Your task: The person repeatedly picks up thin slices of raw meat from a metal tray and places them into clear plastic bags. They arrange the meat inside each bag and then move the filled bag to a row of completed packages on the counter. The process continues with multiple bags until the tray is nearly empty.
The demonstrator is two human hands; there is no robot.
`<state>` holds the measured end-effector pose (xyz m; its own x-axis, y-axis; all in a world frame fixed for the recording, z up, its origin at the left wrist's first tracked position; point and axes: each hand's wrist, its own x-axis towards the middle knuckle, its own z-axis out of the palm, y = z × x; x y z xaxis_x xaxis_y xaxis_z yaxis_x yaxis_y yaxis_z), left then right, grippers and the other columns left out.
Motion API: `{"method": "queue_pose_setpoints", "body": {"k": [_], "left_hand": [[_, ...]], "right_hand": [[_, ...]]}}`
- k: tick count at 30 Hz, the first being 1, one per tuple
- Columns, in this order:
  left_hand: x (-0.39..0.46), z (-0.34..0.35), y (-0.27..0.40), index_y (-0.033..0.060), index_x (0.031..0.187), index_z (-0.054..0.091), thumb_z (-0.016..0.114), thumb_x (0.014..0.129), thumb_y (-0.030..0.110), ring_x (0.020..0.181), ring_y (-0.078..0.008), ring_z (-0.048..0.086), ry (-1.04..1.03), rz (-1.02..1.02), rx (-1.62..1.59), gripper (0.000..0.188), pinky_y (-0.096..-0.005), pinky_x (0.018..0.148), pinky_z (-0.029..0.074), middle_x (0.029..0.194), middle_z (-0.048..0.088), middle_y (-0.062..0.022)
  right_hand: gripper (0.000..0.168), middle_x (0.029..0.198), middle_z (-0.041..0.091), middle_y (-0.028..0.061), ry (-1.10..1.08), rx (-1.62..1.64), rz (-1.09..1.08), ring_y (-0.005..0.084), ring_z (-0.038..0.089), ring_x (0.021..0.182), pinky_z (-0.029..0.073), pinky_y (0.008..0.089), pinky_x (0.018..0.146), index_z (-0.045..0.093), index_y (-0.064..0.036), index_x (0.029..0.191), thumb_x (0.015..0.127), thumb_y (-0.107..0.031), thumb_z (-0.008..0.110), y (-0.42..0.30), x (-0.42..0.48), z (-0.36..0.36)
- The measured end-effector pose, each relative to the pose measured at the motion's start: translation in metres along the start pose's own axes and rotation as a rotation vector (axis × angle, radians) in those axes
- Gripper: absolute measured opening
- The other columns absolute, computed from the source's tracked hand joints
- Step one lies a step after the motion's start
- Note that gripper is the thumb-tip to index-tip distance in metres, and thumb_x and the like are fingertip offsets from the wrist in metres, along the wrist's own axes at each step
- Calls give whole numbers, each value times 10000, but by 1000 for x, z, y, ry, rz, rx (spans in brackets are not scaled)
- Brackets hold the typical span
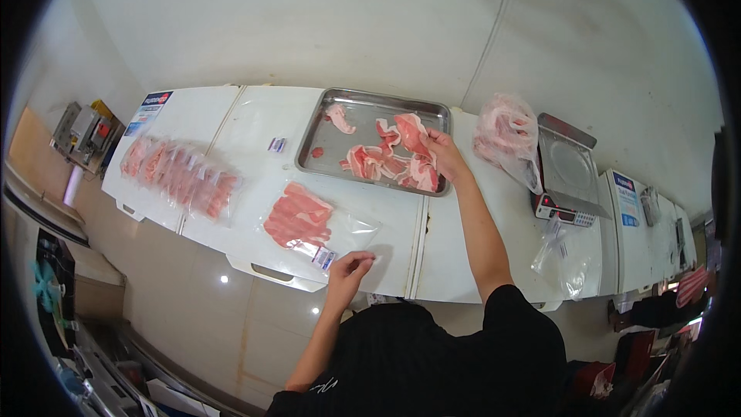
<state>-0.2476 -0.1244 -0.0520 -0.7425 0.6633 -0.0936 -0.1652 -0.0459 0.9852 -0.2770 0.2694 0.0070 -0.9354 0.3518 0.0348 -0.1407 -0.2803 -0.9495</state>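
A stainless steel tray (358, 105) on the white freezer lid holds thin raw slices of pink meat with pale fat. Over its right side, my right hand (444, 153) grips one meat slice (412, 132) by the edge, above more slices (373, 163). A pale fatty piece (340, 119) and a small red scrap (317, 152) lie apart on the tray's left. My left hand (347, 275) hovers by the freezer's front edge with its fingers curled together and nothing visible in them. Just beyond it lies a clear plastic bag (356, 229) with flat meat slices (299, 215) and a printed label (323, 258).
Overlapping packs of meat (179, 176) lie at left, and a loose label (277, 145) is near the tray. To the right are a bulky bag of meat (505, 136), a digital scale (570, 165) and clear bags (560, 258). A person (654, 310) is at far right.
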Motion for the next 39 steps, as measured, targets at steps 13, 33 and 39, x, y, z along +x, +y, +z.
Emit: {"method": "queue_pose_setpoints", "body": {"k": [13,33,39], "left_hand": [[67,106,21,19,1496,453,502,1097,516,1381,-373,565,-320,-426,-975,640,-465,1191,461,1490,556,-238],[55,68,41,47,1320,584,457,1140,309,1155,-206,691,-128,-174,-717,343,-405,1015,584,1290,673,-76],[54,62,33,20,1302,593,597,1084,184,1074,-176,711,-93,-114,-625,273,-399,915,643,1206,691,-66]], "right_hand": [[449,1265,690,50,-2,400,-80,186,713,1103,609,373,870,466,-104,1505,1081,-147,608,-13,-97,68],[419,1180,695,50,12,-155,-204,119,667,1093,565,285,908,605,-7,1350,954,18,741,23,-141,99],[362,1137,640,3,4,-217,-215,101,629,1036,564,270,877,645,-8,1271,933,10,772,23,-138,102]]}}
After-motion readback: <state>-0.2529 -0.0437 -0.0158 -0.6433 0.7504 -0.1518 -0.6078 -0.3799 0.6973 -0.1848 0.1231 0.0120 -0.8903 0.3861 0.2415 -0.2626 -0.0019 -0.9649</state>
